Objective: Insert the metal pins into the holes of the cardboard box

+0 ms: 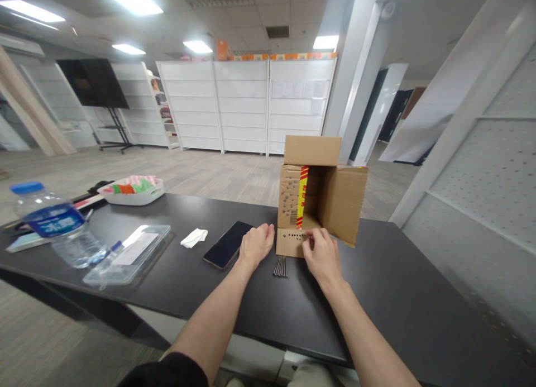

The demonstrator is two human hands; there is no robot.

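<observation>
An open cardboard box (341,202) lies on its side on the dark table, its opening facing me. Its lower flap (288,247) carries rows of small dark holes. The left flap (288,200) is dotted with several round metal heads. My right hand (322,256) is at the lower flap's right part, thumb and fingers pinched together near the holes; whatever they hold is too small to make out. My left hand (257,244) rests closed just left of the box, beside a black phone (228,244), its grip hidden. Several long metal screws or nails (280,266) lie side by side below the flap.
Left on the table (184,281) are a crumpled white tissue (194,238), a clear plastic case (129,256), a water bottle (58,225) with a blue cap, and a white basket (134,196) holding colourful packets. White shelving (240,105) stands behind; a perforated panel (489,169) is at right.
</observation>
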